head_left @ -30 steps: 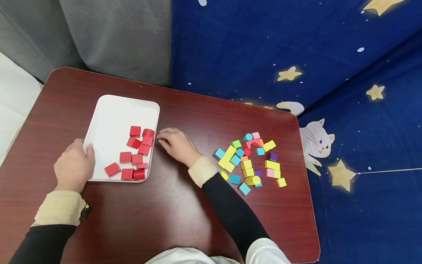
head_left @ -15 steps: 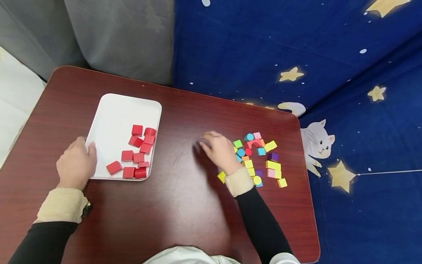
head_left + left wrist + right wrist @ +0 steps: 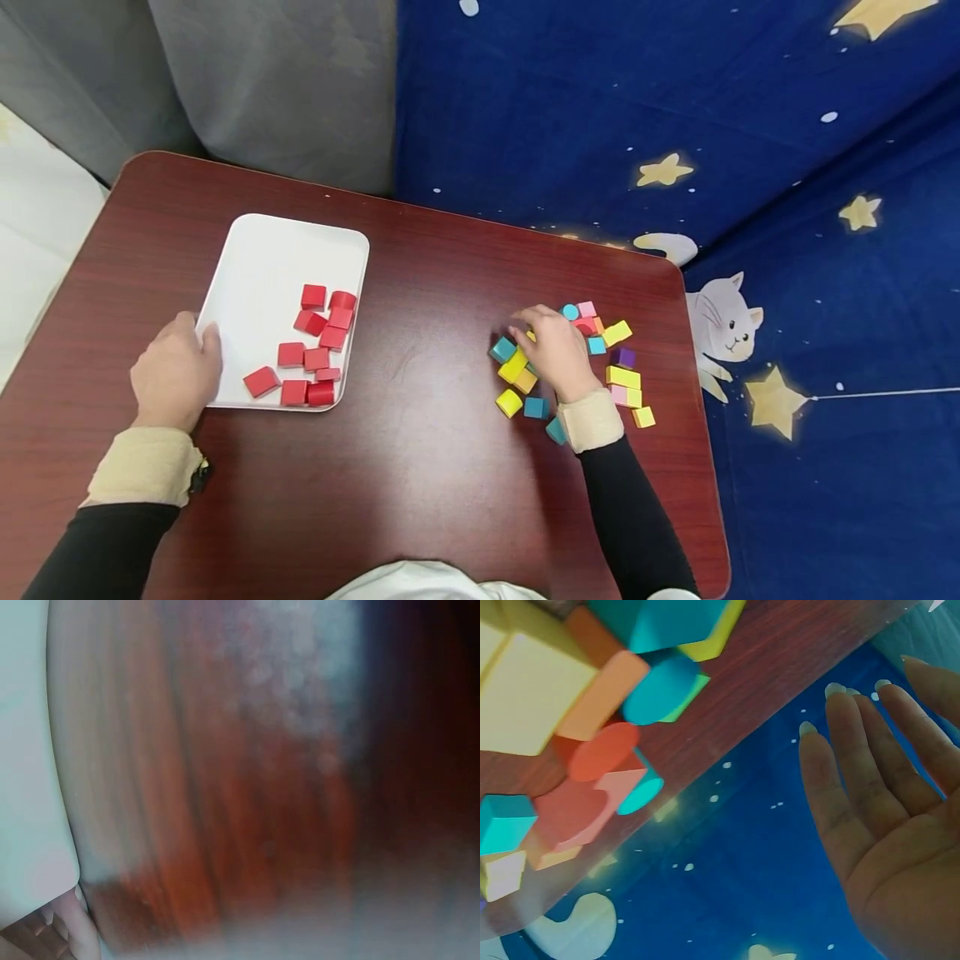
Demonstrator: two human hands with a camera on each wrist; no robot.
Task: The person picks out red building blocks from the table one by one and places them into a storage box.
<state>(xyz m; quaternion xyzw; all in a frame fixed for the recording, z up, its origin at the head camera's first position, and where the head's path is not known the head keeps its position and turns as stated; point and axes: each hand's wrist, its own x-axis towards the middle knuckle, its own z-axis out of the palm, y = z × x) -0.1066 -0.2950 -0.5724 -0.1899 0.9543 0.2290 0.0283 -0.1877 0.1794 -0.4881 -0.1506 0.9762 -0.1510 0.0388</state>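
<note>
At the left of the head view my left hand grips the near-left edge of a white tray, thumb over the rim; in the left wrist view its fingers show beneath the tray's corner. Several red blocks lie in the tray's right and near parts. My right hand hovers over a group of coloured blocks on the right, hiding some. In the right wrist view its fingers are extended and hold nothing. A red arch block and a red cylinder lie among these blocks.
Yellow, blue and purple blocks lie scattered round the right hand on the brown table. Behind the table's far edge hang a grey curtain and a blue star-patterned curtain.
My right hand has moved right from beside the tray to above the coloured blocks. The left hand still holds the tray, and the red blocks keep their places in it.
</note>
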